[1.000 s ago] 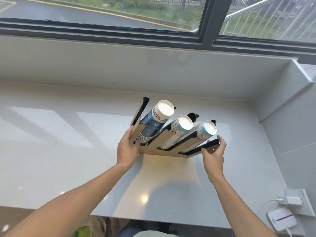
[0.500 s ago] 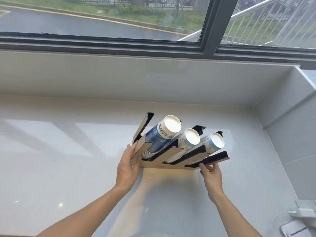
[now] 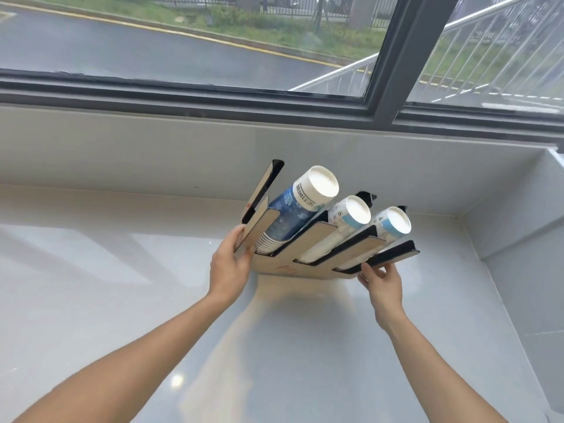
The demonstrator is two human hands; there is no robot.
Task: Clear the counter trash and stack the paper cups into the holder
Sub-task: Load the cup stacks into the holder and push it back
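A tan and black cup holder (image 3: 317, 239) with three slots is held tilted above the white counter (image 3: 91, 300). A tall stack of dark blue paper cups (image 3: 293, 209) fills its left slot. Two stacks of white and light blue paper cups (image 3: 351, 218) (image 3: 389, 225) lie in the middle and right slots, bottoms facing me. My left hand (image 3: 230, 264) grips the holder's left side panel. My right hand (image 3: 380, 280) holds the underside of its right edge.
The low white backsplash (image 3: 183, 154) and a dark-framed window (image 3: 387, 71) stand behind the holder. A white side wall (image 3: 518, 215) closes the counter's right end.
Both hands have carried the holder farther from me and up, toward the back corner. The charger and white device at the lower right have left the view.
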